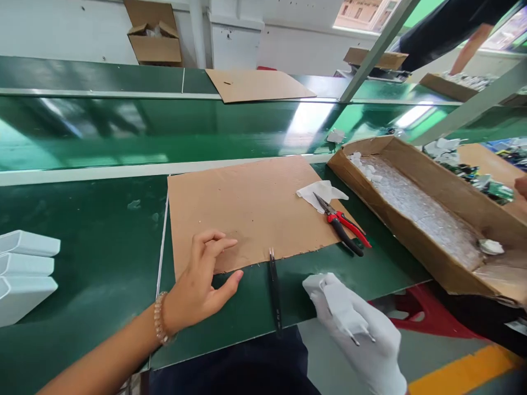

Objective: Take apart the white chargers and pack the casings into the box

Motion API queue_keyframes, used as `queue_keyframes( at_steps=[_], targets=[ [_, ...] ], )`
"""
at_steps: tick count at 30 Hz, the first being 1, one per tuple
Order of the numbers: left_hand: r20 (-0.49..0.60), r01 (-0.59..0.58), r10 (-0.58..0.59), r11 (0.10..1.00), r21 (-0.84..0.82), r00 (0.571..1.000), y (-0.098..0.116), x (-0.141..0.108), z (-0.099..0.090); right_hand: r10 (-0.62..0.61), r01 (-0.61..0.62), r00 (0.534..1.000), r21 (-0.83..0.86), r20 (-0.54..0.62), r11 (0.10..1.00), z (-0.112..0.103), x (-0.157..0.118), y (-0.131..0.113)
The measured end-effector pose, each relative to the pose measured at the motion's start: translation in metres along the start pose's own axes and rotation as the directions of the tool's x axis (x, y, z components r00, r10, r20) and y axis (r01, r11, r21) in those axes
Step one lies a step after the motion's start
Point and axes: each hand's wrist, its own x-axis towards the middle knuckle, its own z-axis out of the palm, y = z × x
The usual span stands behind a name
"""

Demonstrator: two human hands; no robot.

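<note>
Green worktable (107, 247) filled the near part of the room, with a glossy green belt (226, 137) running left to right beyond it and a pale wall (74, 33) behind. At the near right, just past the table's near edge, was a white plug piece (345, 310), its two metal pins pointing nearer. A white-gloved right hand (381, 340) was closed around it, though white on white left the exact finger contact hard to tell.

To the left, the bare left hand (201, 282) held nothing; its fingers were loosely curled and its thumb stood apart, by the near edge of a brown cardboard sheet (247, 208). Whether it touched the sheet could not be told. A beaded bracelet (159, 318) circled that wrist.

Between the hands lay black tweezers (274, 291), tips toward the far side over the sheet. Farther right, red-and-black pliers (332, 218) lay across the sheet's right edge, their nose over a white scrap (313, 192). Beyond these, a long cardboard box (447, 271) held clear wrapping and white bits, with circuit boards (489, 186) on its right. Three white casings (27, 266) sat together at the far left. At the far right another person's forearm (473, 48) reached down.
</note>
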Motion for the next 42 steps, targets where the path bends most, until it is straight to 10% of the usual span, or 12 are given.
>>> queue_keyframes(
  at_steps=[5,12,17,24,29,34,42],
  targets=[
    [0.094,-0.012,0.008,0.999,0.044,0.996,0.003,-0.001,-0.004,-0.011,0.009,0.996,-0.034,-0.085,0.999,-0.003,0.009,-0.004],
    [0.248,0.0,0.107,0.919,-0.395,0.963,0.007,-0.003,-0.003,-0.038,-0.065,0.962,0.36,0.272,0.931,0.021,0.054,-0.041],
    [0.21,0.034,0.071,0.888,-0.459,0.975,0.003,0.0,-0.008,-0.172,-0.109,0.825,0.449,0.539,0.887,0.053,0.097,-0.059],
    [0.323,0.261,-0.091,0.804,-0.535,0.942,0.009,0.006,-0.009,-0.011,0.015,0.931,-0.008,0.366,1.0,0.048,0.094,-0.053],
    [0.34,0.45,-0.295,0.593,-0.668,0.893,0.015,0.006,-0.007,0.146,0.026,0.959,-0.588,0.244,0.808,0.02,0.056,-0.047],
    [0.373,0.523,-0.384,0.44,-0.73,0.844,0.018,0.008,-0.007,0.125,0.092,0.861,-0.393,0.493,0.915,0.018,0.036,-0.048],
    [0.367,0.498,-0.421,0.26,-0.827,0.83,0.011,0.011,0.002,0.135,0.105,0.887,-0.479,0.441,0.872,0.035,0.039,-0.072]
  ],
)
